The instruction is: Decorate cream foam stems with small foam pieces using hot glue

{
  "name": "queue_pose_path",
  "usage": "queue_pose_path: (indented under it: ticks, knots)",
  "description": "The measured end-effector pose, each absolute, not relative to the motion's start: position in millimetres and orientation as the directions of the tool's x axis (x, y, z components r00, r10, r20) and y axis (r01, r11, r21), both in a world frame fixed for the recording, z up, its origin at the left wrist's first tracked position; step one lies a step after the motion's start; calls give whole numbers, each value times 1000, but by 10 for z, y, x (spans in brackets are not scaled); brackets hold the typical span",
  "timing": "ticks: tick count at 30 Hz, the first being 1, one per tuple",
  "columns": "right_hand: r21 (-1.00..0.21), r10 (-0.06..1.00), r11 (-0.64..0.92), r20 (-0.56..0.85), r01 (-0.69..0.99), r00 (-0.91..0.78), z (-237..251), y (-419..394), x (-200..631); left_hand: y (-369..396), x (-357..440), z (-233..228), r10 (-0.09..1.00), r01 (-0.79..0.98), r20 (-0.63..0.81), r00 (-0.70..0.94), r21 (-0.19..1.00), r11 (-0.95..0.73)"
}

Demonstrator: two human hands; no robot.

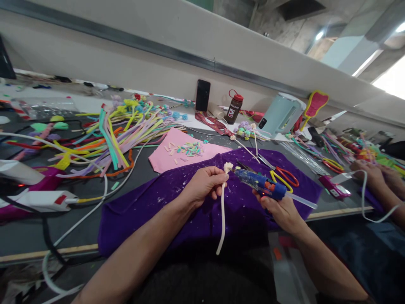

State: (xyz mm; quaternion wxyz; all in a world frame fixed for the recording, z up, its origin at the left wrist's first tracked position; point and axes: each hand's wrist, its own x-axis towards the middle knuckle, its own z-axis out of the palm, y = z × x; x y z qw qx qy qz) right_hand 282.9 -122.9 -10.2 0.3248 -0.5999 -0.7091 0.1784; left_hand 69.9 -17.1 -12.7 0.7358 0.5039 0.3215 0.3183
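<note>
Long grey worktable (28,236) under a pale wall, strewn with craft stuff. Purple cloth (152,211) spread in front, pink sheet (164,156) beyond it scattered with small pastel cuttings, heap of coloured pipe cleaners (110,135) off to the left, red-handled scissors (284,173) near the right edge of the cloth. Another person's hands (376,173) at far right, busy with a white cord.

Left hand (204,185) closed in a pinch on a white pipe cleaner (223,211) — curled bud end up just above the fingers, long tail hanging down over the cloth. Right hand (281,209) wrapped round a blue glue gun (261,183), nozzle aimed at the bud and nearly touching it.

Gluing step in hand, by the look of it. Calls next for a steady nozzle tip on the bud, a small squeeze only — fingers kept clear of hot glue.
</note>
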Motion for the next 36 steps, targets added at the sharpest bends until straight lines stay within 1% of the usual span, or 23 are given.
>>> queue_pose_path:
  ticks: [23,26,29,31,32,36]
  knots:
    - [-617,965,235,242,751,-103,-130,-1253,2858,-152,691,-152,779,-134,-146,609,950,283]
    - [-605,960,252,253,755,-118,-129,-1263,2846,-152,693,-148,777,-130,-151,611,949,287]
    - [-600,947,284,298,748,-121,-69,-1271,2819,-147,682,-129,778,-138,-159,608,944,300]
    - [-561,940,289,319,776,-120,2,-1247,2789,-138,661,-103,784,-164,-149,602,938,304]
    - [-519,937,285,327,806,-121,35,-1219,2771,-132,646,-85,791,-185,-138,596,935,302]
    - [-276,920,310,329,910,-214,61,-993,2696,-111,593,-3,839,-280,-99,535,916,287]
